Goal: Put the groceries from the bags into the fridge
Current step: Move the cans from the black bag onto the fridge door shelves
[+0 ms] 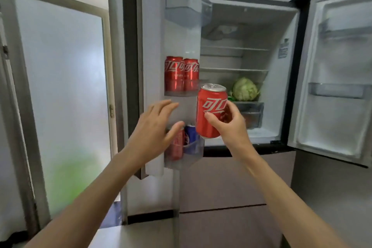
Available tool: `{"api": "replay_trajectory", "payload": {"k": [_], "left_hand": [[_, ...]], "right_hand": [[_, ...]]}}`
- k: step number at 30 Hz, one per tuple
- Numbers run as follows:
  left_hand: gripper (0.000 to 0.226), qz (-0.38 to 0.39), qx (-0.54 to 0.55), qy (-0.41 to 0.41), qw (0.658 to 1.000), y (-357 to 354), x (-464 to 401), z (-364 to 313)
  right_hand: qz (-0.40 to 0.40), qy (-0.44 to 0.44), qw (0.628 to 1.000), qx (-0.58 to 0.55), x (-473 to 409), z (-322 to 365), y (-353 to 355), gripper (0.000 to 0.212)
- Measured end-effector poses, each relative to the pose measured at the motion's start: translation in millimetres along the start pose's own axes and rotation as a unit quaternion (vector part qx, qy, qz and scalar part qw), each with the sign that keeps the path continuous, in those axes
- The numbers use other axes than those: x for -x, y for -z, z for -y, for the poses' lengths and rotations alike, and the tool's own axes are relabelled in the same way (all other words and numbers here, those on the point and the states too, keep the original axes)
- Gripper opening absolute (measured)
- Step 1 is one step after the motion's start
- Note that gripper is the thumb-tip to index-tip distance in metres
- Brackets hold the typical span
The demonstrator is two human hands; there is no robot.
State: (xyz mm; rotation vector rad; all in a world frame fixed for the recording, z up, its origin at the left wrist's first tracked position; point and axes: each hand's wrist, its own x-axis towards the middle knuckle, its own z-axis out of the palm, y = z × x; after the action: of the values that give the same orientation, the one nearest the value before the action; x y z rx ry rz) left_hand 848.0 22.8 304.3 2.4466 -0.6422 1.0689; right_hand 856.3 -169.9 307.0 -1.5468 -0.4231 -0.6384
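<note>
Head view: red can [211, 110] in right hand's [229, 127] grip, left hand [155, 127] spread empty beside it.

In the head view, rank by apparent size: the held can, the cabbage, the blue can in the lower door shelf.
1. Held can, though nearness to the camera inflates it.
2. Cabbage.
3. Blue can, partly hidden behind the held can.

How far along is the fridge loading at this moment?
Partly done, it seems: two red cans stand in the left door's middle bin, a red and a blue can sit in the lower bin, and a cabbage lies inside. In hand: the right hand grips another red can; the left hand is open by the door. The bags are out of view, so what remains is unknown.
</note>
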Motion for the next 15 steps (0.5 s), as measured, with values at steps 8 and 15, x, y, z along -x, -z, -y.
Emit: {"api": "replay_trajectory", "payload": {"k": [8, 15], "left_hand": [[0.055, -0.118, -0.188, -0.028, 0.975, -2.1, -153.5, -15.5], [0.055, -0.218, -0.298, -0.029, 0.929, 19.2, -254.4, -26.5]], "right_hand": [[-0.019, 0.201, 0.977, 0.074, -165.3, 0.5, 38.0, 0.066], [-0.041, 0.370, 0.921, 0.116, -286.0, 40.5, 43.4, 0.071]]}}
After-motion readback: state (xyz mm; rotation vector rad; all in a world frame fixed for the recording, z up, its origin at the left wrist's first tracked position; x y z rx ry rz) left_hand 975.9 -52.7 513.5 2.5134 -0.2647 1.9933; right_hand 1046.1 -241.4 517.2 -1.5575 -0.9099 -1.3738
